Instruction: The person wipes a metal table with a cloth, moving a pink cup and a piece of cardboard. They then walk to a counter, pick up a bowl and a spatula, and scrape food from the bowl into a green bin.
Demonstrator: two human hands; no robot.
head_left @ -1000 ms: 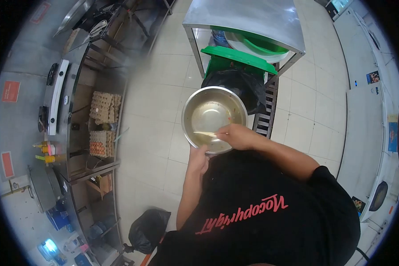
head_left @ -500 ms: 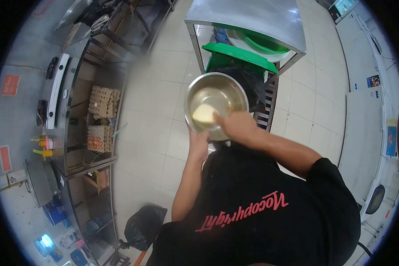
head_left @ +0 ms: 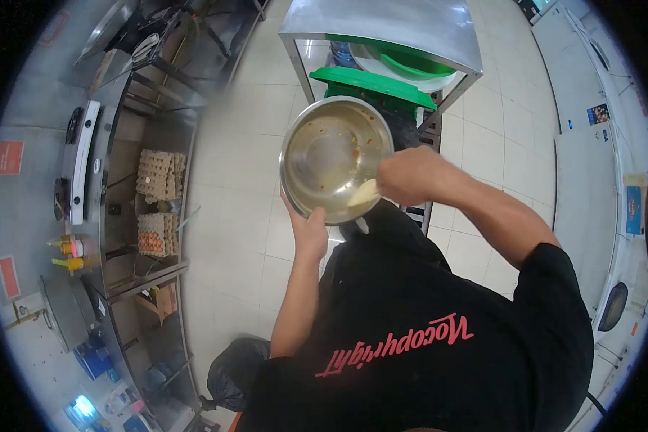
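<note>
A round metal bowl (head_left: pixel 324 155), tilted, shows its inside with reddish bits stuck to the wall. My left hand (head_left: pixel 308 227) grips the bowl's lower left rim, its thumb over the edge. My right hand (head_left: pixel 409 175) is closed at the right rim, round a pale yellow scraper-like tool (head_left: pixel 364 193), whose broad end lies against the inner wall. Behind the bowl a green bin lid (head_left: pixel 373 86) stands raised over a bin lined with a black bag, mostly hidden.
A steel table (head_left: pixel 385 29) stands beyond the bin, with a green basin (head_left: pixel 417 66) beneath. Steel shelves at left hold egg trays (head_left: pixel 158 234) and a stove (head_left: pixel 85 162). A black bag (head_left: pixel 239 374) sits at lower left; white cabinets (head_left: pixel 587 209) line the right.
The bowl has shifted slightly up and left and tilted more. My right hand has moved right and up, bringing the yellow tool from the bowl's left side to its lower right rim.
</note>
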